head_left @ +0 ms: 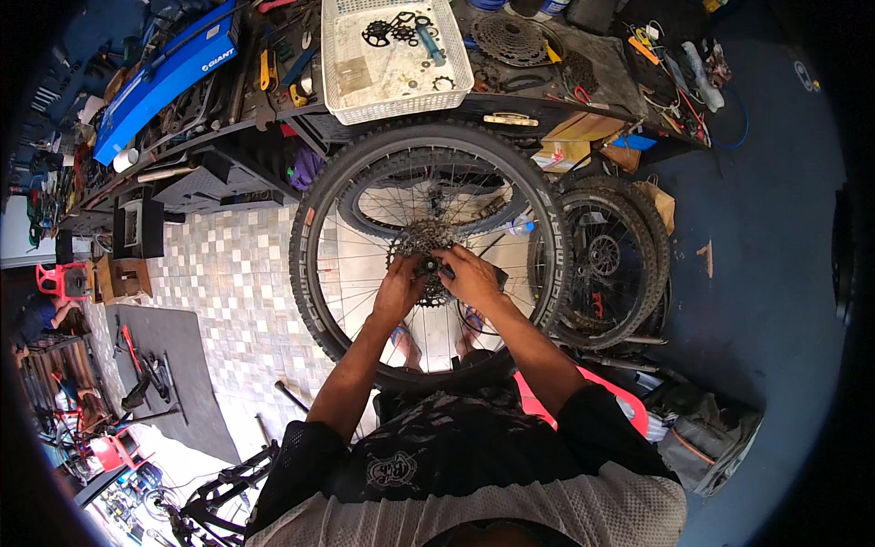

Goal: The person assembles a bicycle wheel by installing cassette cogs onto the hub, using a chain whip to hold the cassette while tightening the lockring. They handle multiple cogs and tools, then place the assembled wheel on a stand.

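Close to the person's tummy is the near edge of the big wheel [305, 246], which lies nearly flat, with its spokes [355, 290] spread out over the person's feet [407, 348]. It would be good to keep that edge steady, because a wobbly wheel could make the hands slip. A bit farther on, in the middle of the wheel, is the stack of toothed rings [424, 233], sitting around the hub [430, 265]. The left hand [397, 290] is on the near left side of the rings, with its fingers bent and close together. The right hand [474, 278] comes from the other side, with its fingers bent in toward the middle. I cannot tell if either hand is pinching something, because the fingertips hide among the dark parts. The best way is probably to work softly, keep everything straight and level, and push evenly from both sides. The teeth look pointy, so skin should stay off the tips. Past the wheel's far edge is the white tray [392, 113], with small black cogs [390, 33] in it. Any loose little bits should go there too, so they don't roll away.
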Available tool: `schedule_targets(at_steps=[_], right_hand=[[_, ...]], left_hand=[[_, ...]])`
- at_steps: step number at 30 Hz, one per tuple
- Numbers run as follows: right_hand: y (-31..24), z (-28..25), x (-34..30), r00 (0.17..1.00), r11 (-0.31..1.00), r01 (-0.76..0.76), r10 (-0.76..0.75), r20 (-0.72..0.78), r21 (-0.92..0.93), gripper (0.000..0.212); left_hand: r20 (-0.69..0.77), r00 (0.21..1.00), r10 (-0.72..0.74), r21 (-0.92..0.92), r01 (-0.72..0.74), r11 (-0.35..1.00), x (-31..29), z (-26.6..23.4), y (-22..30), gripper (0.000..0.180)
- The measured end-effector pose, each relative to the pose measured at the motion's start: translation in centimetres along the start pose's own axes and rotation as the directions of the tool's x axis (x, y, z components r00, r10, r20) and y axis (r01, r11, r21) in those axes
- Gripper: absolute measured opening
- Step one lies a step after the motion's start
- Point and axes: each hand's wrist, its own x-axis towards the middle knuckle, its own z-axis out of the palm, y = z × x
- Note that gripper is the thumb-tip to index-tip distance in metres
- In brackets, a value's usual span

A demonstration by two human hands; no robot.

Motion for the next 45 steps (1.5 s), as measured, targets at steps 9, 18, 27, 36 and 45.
schedule_targets(at_steps=[9,18,27,36,45], right_hand=[[0.0,0.0,0.0,1.0,1.0,-0.019,0.019,0.004,0.001,0.049],[-0.1,-0.2,0.0,0.999,0.999,-0.032,0.032,0.024,0.0,0.043],[-0.4,-0.2,0.1,0.998,0.998,-0.054,0.055,0.026,-0.045,0.041],[-0.5,-0.4,-0.3,0.998,0.998,-0.052,0.051,-0.026,-0.032,0.046],[0.8,-3.9,-3.6,0.977,0.958,-0.113,0.156,-0.146,0.264,0.053]], left_hand=[[0.027,1.0,-0.005,0.071,0.003,0.998,0.3,0.0,0.2,0.052],[0.023,1.0,-0.017,0.086,0.015,0.996,0.4,0.0,0.3,0.051],[0.011,0.998,-0.062,0.062,0.061,0.996,0.4,-0.5,1.4,0.052],[0.052,0.993,-0.11,0.218,0.096,0.971,0.4,-1.2,2.5,0.056],[-0.271,0.886,0.375,0.239,-0.316,0.918,15.3,-11.9,11.2,0.031]])
